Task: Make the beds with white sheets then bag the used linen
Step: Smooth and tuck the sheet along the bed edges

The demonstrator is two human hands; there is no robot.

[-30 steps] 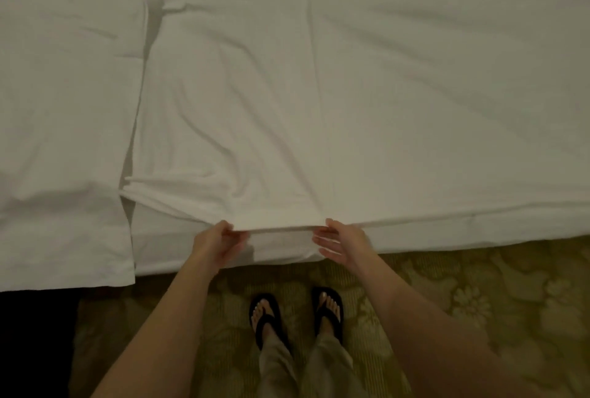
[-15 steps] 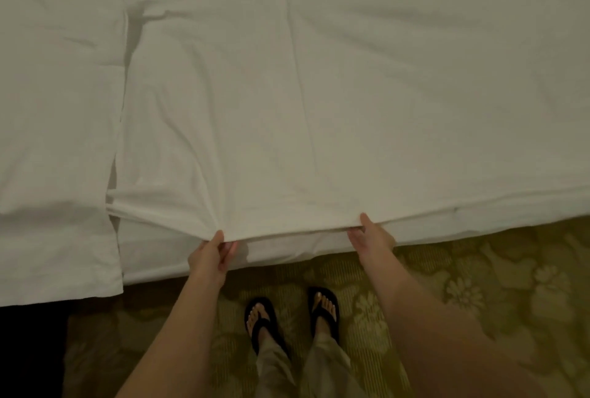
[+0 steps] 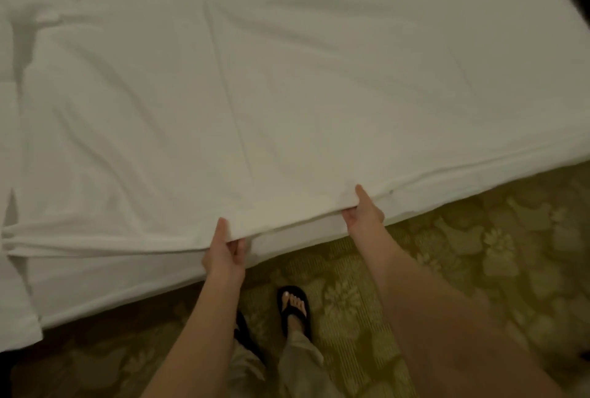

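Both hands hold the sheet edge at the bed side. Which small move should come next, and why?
Probably pull the white cotton sheet gently toward the person. The left hand and right hand already pinch its near edge, and diagonal wrinkles cross the sheet, bunching at the left, so light tension should flatten them.

- The left hand (image 3: 225, 254) and right hand (image 3: 364, 211) have spread further apart along the white sheet (image 3: 287, 94) hem;
- the right hand now sits higher than the left;
- the view has swung right, bringing the bed's far corner into sight.
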